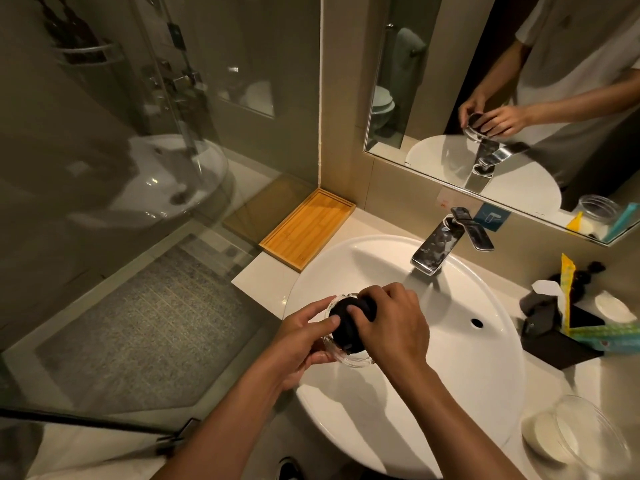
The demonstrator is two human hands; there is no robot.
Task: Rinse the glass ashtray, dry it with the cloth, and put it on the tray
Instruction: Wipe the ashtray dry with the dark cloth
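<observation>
Over the white oval basin (pixel 450 341), the left hand (pixel 301 344) cups the clear round glass ashtray (pixel 349 358) from below, thumb on its rim. The right hand (pixel 391 323) grips a wadded black cloth (pixel 349 323), pressing it into the ashtray's bowl. The rectangular bamboo tray (pixel 308 226) sits on the pale surface (pixel 263 278), left of the basin, well apart from both hands.

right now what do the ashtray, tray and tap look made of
Ashtray: clear glass, the hand shows through its rim. Tray: light wood, maybe bamboo, with visible strips and a matte finish. Tap: polished metal, likely chrome, mirror-bright with water spots.
</observation>
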